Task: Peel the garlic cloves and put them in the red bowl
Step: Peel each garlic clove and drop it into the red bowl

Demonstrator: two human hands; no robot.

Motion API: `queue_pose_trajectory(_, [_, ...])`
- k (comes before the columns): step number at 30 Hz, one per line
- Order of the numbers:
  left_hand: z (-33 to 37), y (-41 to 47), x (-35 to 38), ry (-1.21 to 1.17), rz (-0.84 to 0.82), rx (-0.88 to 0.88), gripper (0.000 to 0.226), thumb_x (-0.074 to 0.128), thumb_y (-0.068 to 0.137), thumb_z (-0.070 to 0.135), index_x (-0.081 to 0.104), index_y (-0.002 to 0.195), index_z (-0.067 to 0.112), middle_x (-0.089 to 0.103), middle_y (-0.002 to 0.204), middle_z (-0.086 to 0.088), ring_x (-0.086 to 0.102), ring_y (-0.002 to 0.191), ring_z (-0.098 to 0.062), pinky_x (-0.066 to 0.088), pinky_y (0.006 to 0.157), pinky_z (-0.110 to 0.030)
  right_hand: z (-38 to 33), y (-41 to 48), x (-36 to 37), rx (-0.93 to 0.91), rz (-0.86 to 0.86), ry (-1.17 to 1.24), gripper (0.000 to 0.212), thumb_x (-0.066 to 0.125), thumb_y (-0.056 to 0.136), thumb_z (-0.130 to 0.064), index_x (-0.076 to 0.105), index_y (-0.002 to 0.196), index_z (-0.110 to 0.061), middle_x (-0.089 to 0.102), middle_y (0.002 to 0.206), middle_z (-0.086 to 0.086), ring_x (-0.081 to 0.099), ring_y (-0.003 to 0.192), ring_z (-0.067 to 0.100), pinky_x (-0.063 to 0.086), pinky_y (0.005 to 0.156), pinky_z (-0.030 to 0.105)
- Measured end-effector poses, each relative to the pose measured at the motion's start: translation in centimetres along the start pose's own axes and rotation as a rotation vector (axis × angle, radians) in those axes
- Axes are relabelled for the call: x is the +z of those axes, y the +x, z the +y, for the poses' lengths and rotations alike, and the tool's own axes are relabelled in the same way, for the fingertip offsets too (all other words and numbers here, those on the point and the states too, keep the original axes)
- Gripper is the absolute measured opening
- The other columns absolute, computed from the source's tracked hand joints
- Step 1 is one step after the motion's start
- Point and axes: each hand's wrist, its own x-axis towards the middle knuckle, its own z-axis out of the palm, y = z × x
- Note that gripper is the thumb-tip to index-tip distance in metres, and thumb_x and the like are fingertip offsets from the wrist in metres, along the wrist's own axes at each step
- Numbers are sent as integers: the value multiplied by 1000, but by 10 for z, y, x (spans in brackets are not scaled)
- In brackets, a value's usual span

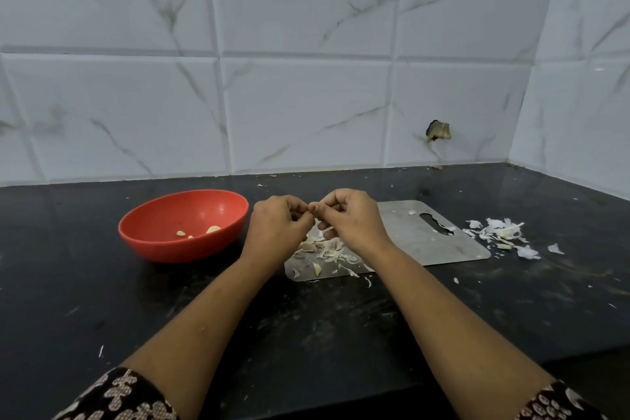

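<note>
**Three in the bowl, one clove between your fingers**

Both of your hands are up over the near-left end of the steel cutting board (426,242). Left hand (278,225) and right hand (351,218) meet fingertip to fingertip, fingers curled in, pinching a garlic clove (312,207) between them. Only a sliver of it shows, held clear above the board, just right of the red bowl (177,251).

Which way does it point? You can't tell from here. The fingers cover nearly all of it, so its long axis is hidden. My guess is it runs across, hand to hand, but that is only a guess.

Now the risks. The clove is small and likely slick under that papery skin. Squeeze too hard and it could shoot out onto the dark table (341,317), or drop into the loose skins and unpeeled cloves (324,249) heaped on the board below, where it would be hard to pick out. Skin could also cling to your fingers and ride along into the bowl with the peeled cloves (213,229) already lying there. And the bowl sits close to your left wrist, so a wide swing could knock it.
</note>
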Motion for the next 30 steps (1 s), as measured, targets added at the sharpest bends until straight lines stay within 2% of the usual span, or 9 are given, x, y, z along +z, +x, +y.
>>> queue_pose_trajectory(4, [1,0,1,21,25,-11,18,65,87,21,74,73,14,69,60,1,67,55,-12,57,66,-38,0,1,2,-7,0,-17,17,70,89,-18,69,86,-1,68,70,4,67,59,7,55,53,22])
queue_pose_trajectory(8, [4,-3,0,-61,29,-31,17,65,89,21,75,77,15,71,64,4,66,50,-7,57,60,-29,-1,2,3,3,12,34,11,69,90,-13,70,84,-4,68,67,4,66,57,6,55,56,21])
queue_pose_trajectory(12, [6,-2,-2,-115,37,-28,13,65,88,19,75,80,20,71,65,7,65,49,-7,54,56,-22,-2,2,2,17,15,139,10,66,90,-6,72,83,-10,70,71,4,69,64,7,56,62,19])
queue_pose_trajectory(16, [7,-3,-1,-110,22,-17,13,65,89,20,76,82,18,71,64,7,65,49,-6,53,54,-20,-3,2,0,53,20,246,4,69,87,-3,71,88,-6,71,73,8,69,63,8,55,60,17])
queue_pose_trajectory(21, [2,-2,-4,-84,30,-34,13,65,89,16,75,81,16,71,65,6,66,51,-8,52,54,-21,-3,2,1,67,-47,240,14,67,87,4,71,99,-1,72,80,11,73,74,12,57,69,18])
queue_pose_trajectory(25, [3,-2,-4,-38,27,-15,14,65,88,17,75,78,16,70,63,5,66,51,-6,53,56,-21,-4,1,1,45,-42,192,13,68,86,4,71,99,2,71,77,9,72,71,10,57,67,18])
queue_pose_trajectory(30, [2,-1,-4,-11,26,-9,15,67,87,20,74,74,15,70,61,3,66,53,-6,58,62,-30,-5,-1,2,30,-35,152,13,68,86,5,71,98,3,70,76,7,71,69,8,57,66,18])
